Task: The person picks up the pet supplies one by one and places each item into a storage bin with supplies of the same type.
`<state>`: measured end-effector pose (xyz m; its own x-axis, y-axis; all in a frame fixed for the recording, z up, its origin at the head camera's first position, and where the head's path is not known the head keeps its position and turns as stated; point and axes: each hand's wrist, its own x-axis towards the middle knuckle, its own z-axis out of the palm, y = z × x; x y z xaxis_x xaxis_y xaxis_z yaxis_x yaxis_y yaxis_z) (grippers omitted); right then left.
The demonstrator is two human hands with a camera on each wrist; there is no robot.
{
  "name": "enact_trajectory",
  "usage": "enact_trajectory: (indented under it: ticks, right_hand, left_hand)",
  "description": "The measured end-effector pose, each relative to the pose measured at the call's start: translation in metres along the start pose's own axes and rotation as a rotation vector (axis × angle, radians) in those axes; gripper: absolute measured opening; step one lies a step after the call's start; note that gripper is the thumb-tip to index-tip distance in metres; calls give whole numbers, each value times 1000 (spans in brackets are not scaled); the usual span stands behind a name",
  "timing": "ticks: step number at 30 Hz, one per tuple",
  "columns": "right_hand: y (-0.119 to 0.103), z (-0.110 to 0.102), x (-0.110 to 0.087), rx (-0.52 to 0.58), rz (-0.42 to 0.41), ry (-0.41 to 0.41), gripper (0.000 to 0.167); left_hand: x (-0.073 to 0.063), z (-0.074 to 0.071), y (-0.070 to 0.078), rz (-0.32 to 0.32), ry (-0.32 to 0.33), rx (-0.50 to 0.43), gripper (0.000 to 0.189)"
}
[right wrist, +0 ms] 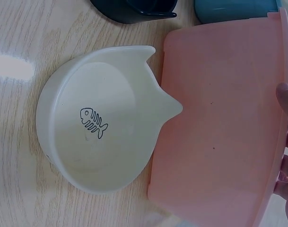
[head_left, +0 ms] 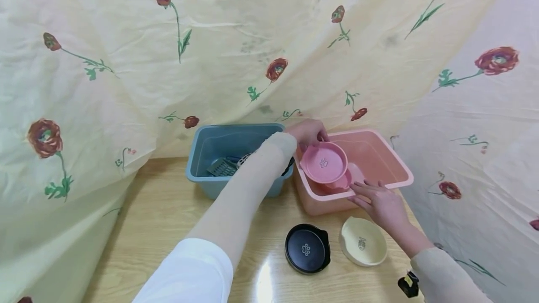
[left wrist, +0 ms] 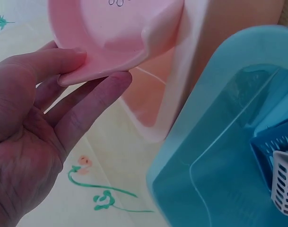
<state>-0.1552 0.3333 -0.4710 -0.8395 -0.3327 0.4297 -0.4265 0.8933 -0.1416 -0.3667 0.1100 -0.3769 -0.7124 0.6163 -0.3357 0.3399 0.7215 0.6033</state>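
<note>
My left hand [head_left: 308,132] pinches the edge of a pink cat-ear pet bowl [head_left: 323,162] with a paw print inside. In the left wrist view, the thumb lies on the inner side of that bowl's wall, fingers beneath. The bowl is tilted over the pink basin [head_left: 370,146], where another pink piece [head_left: 344,180] shows partly hidden under it. My right hand [head_left: 381,202] is at the basin's near rim, fingers extended over it. Below this hand, a cream bowl [right wrist: 101,123] with a fishbone drawing stands on the table, beside a black bowl [head_left: 307,249] with a paw print.
A blue basin [head_left: 202,153] stands left of the pink one, holding a slotted blue scoop [head_left: 222,167] and a white slotted scoop [left wrist: 284,179]. Flowered cloth [head_left: 210,60] hangs behind and at both sides of the wooden table [head_left: 160,209]. My left forearm crosses the blue basin.
</note>
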Motion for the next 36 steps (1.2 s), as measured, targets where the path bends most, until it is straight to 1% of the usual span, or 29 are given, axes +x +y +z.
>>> enact_trajectory:
  ticks: [2,7,12,15,18,21,23,26,29,31,33,36]
  right_hand:
    - [-2,1,0,-1,2,-5,42]
    - [-6,3,0,1,4,-10,43]
    - [-7,6,1,1,0,-8,44]
    - [-8,7,1,4,-6,-14,43]
    - [-8,6,2,8,-3,-20,41]
    - [-9,5,2,4,2,-21,40]
    - [-8,5,2,-2,6,-21,41]
    - [-6,6,1,-10,3,-23,44]
    - [-5,5,0,-5,4,-27,45]
    - [-5,5,0,-3,5,-26,45]
    - [-4,4,0,-4,4,-23,45]
    - [-4,3,0,-12,-2,-14,45]
  left_hand:
    - [2,3,-3,-8,-10,-8,31]
    - [6,13,-10,9,-30,-7,32]
    - [4,19,-14,20,-39,27,33]
    - [1,16,-15,1,-35,41,35]
    - [-4,11,-14,-29,-26,29,34]
    - [-9,5,-12,-37,-25,36,35]
    - [-14,0,-12,-31,-25,62,36]
    - [-26,-9,-12,-11,-16,109,38]
    - [-44,-20,-10,25,1,167,41]
    - [-58,-27,-9,69,13,217,42]
    - [-76,-35,-10,95,35,270,44]
    - [-105,-45,-18,122,80,351,46]
